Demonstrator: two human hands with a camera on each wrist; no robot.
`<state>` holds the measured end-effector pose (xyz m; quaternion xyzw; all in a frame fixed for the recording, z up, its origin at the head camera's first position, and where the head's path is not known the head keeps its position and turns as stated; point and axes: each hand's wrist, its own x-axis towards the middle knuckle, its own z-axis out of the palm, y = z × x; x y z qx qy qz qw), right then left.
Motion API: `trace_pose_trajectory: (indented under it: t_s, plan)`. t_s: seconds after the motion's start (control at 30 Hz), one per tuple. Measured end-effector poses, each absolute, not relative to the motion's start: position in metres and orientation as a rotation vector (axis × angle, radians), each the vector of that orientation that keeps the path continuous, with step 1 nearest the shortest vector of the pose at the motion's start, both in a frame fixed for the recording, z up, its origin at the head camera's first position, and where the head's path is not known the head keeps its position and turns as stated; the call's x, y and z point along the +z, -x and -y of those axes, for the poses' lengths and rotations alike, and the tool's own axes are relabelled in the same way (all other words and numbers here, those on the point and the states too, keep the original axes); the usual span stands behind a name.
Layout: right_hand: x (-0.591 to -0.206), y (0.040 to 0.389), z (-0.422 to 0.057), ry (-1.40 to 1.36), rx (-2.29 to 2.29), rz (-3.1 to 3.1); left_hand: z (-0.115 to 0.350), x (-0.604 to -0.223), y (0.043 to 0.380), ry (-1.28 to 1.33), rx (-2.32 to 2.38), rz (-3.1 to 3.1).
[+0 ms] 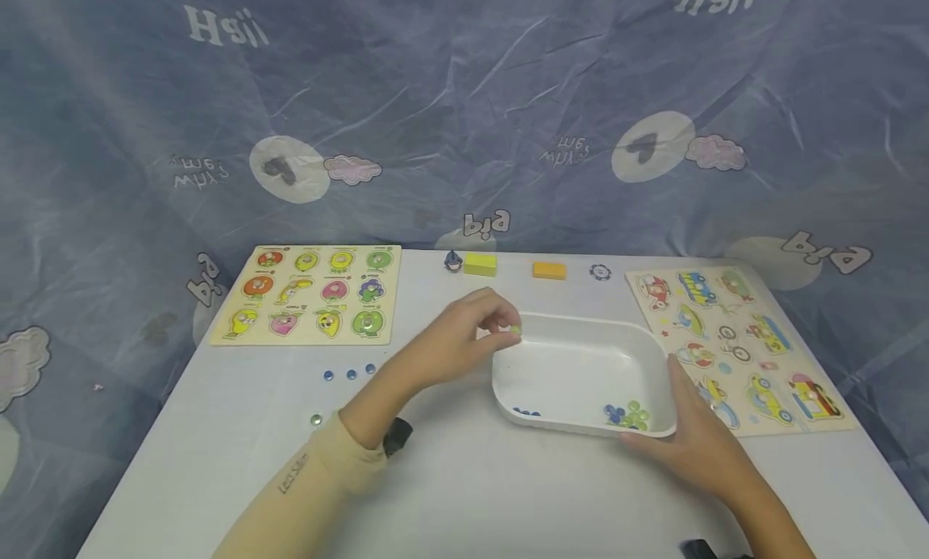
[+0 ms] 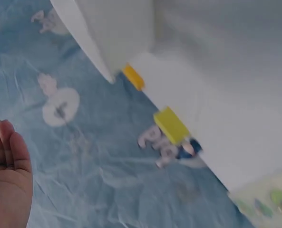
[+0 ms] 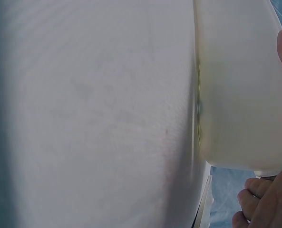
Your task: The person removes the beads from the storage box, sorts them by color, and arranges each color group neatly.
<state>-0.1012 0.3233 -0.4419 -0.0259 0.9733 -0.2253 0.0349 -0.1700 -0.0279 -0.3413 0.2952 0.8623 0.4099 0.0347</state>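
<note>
My left hand point(image 1: 464, 337) is over the left rim of a white tray point(image 1: 573, 373) and pinches a small yellow-green glass bead point(image 1: 515, 330) between thumb and fingers. At the tray's right front corner, my right hand point(image 1: 700, 446) grips the rim, thumb along the front side. Inside the tray, several green beads point(image 1: 635, 416) and blue beads point(image 1: 614, 415) gather near the right front, and a few more blue ones point(image 1: 526, 412) lie in a row at the left front. The right wrist view shows the tray's wall point(image 3: 245, 95) and the right hand's fingers point(image 3: 257, 197) curled by its end.
Three blue beads point(image 1: 352, 374) and one clear bead point(image 1: 315, 419) lie left of the tray. A fruit puzzle board point(image 1: 395, 301) is at the back left, a vehicle puzzle board point(image 1: 791, 373) at the right. Yellow point(image 1: 480, 264) and orange point(image 1: 548, 270) blocks, a small figure point(image 1: 453, 260) and a ring-shaped piece point(image 1: 600, 272) line the back.
</note>
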Motion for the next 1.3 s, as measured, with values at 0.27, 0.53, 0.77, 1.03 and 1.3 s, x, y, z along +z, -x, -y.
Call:
trace_pose_trajectory:
  t_s: [0.27, 0.53, 0.77, 1.03, 1.3]
  plan:
    - [-0.443, 0.101, -0.326, 0.077, -0.687, -2.996, 0.095, -0.362, 0.168, -0.631, 1.221, -2.747]
    - [-0.442, 0.102, -0.325, 0.079, -0.700, -2.999, 0.132, -0.407, 0.157, -0.448, 1.042, -2.747]
    - [-0.441, 0.101, -0.324, 0.071, -0.685, -2.993, 0.139, -0.434, 0.148, -0.504, 0.921, -2.777]
    - [-0.442, 0.102, -0.324, 0.068, -0.685, -2.985, 0.137, -0.443, 0.142, -0.513, 0.835, -2.756]
    - [-0.442, 0.101, -0.324, 0.056, -0.681, -2.989, 0.136, -0.448, 0.142, -0.512, 0.785, -2.774]
